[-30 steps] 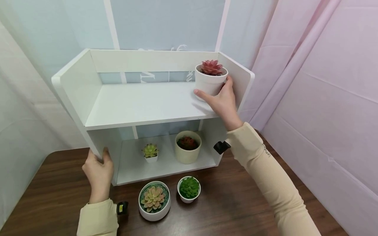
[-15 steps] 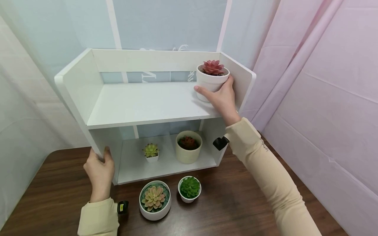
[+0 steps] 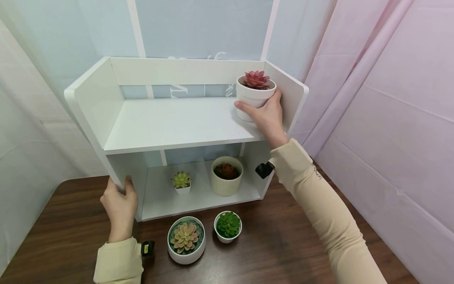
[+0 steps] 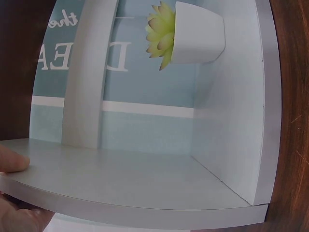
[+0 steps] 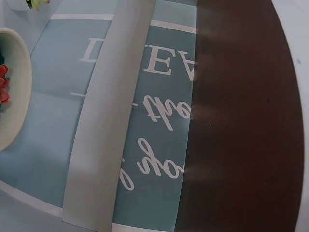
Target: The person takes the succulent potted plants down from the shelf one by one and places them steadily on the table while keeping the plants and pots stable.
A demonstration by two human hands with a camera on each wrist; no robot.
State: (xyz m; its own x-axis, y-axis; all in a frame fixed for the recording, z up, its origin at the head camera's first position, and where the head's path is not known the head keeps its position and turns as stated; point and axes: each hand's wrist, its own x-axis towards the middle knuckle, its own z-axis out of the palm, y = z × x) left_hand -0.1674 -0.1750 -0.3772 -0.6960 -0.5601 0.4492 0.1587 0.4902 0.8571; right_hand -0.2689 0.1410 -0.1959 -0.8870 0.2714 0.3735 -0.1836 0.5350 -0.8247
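A white pot (image 3: 248, 96) with a red succulent (image 3: 256, 80) stands at the right end of the upper shelf (image 3: 170, 122). My right hand (image 3: 267, 118) grips it from the front right, thumb on its near side and fingers round its right side. Lower left, my left hand (image 3: 120, 205) grips the front edge of the white shelf unit's left side panel (image 3: 122, 169). In the left wrist view the thumb (image 4: 13, 160) lies on the panel's inner face, with other fingers beyond the edge. The right wrist view shows no part of the right hand.
On the lower shelf stand a small yellow-green succulent (image 3: 182, 181) and a cream pot (image 3: 226, 185) with a red plant. A wide bowl succulent (image 3: 185, 240) and a small green potted plant (image 3: 227, 227) stand on the wooden table (image 3: 283, 236) before the unit.
The right hand and the white pot have shifted very slightly right, toward the right side panel. The left hand keeps its grip on the left panel.
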